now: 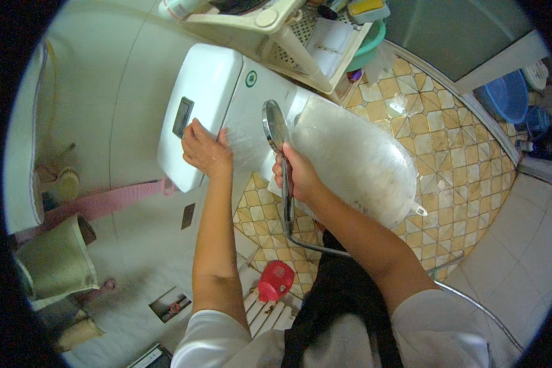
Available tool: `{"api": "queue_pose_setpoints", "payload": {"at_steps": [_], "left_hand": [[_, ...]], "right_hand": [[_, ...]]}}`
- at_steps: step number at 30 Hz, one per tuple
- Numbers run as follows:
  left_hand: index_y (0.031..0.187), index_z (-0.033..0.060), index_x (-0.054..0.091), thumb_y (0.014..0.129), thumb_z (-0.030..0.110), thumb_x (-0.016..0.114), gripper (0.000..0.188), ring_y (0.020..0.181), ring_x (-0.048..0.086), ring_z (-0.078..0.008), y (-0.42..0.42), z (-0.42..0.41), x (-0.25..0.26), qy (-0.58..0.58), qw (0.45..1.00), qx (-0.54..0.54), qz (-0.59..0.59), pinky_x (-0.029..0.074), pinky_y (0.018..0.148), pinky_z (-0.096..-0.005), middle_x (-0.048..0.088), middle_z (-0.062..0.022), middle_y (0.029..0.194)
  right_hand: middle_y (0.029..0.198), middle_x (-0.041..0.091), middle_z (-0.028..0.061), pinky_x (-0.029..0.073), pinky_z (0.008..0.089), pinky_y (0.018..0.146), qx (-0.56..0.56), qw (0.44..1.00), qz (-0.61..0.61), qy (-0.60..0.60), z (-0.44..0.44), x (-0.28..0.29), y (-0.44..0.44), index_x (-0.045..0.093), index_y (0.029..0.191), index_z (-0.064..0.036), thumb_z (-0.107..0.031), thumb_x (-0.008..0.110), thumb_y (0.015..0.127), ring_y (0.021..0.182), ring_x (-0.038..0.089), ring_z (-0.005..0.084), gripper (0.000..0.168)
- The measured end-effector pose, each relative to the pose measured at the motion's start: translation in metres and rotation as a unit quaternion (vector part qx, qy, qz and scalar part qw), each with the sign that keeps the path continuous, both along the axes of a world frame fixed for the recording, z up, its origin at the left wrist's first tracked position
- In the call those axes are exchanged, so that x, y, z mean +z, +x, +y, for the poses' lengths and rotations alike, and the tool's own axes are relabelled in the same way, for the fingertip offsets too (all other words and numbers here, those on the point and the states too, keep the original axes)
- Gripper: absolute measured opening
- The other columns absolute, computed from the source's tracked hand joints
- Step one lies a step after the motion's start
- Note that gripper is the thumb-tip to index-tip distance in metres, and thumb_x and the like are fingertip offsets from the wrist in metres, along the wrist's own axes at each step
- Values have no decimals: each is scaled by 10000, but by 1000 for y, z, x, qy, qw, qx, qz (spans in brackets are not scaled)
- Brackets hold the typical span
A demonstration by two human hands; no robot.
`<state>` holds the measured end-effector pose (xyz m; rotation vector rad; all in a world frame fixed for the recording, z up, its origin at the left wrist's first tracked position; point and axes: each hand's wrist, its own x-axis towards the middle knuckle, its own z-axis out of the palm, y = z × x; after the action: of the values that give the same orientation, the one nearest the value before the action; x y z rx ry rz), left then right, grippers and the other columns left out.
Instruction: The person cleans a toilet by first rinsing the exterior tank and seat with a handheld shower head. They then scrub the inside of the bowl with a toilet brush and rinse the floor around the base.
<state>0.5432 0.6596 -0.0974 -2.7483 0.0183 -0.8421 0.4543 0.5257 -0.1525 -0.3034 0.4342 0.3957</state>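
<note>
My right hand grips the handle of a chrome shower head, and its metal hose runs down past my forearm. Fine water sprays leftward from the head onto the toilet tank and my left hand. Wet and bent at the fingers, my left hand rests at the white toilet tank, thumb apart, with nothing seen in it. Just above its fingertips is the flush button panel. The toilet lid is down, right of the shower head, with wet, dull patches.
A cream plastic shelf rack stands against the tank, with a green basin beside it. A pink scrubbing strap hangs along the left wall. Below lies a red plastic item on white slats. A blue basin is beyond the door track.
</note>
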Motion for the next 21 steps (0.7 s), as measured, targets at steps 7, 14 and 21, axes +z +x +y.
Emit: {"api": "queue_pose_setpoints", "payload": {"at_steps": [7, 14, 21], "left_hand": [[1130, 120, 398, 626, 192, 672, 578, 1023, 363, -265, 48, -67, 16, -49, 998, 25, 14, 300, 789, -411, 406, -65, 1105], [1160, 175, 385, 590, 263, 696, 655, 1078, 345, -270, 48, -60, 9, -87, 993, 79, 23, 278, 851, -448, 391, -57, 1166], [1140, 143, 385, 603, 249, 687, 626, 1092, 306, -281, 35, -42, 12, -77, 992, 63, 75, 246, 860, -448, 380, -82, 1152]], "right_hand": [[572, 436, 27, 356, 228, 383, 16, 1000, -9, -17, -10, -1, -2, 434, 829, -104, -397, 423, 835, 444, 417, 115, 293], [550, 429, 18, 347, 235, 393, -16, 999, -7, 31, -13, 11, 6, 427, 798, -105, -400, 421, 836, 436, 407, 121, 297], [554, 443, 24, 344, 232, 392, -15, 999, -18, 26, -13, 9, 14, 423, 788, -106, -405, 414, 837, 427, 415, 121, 302]]}}
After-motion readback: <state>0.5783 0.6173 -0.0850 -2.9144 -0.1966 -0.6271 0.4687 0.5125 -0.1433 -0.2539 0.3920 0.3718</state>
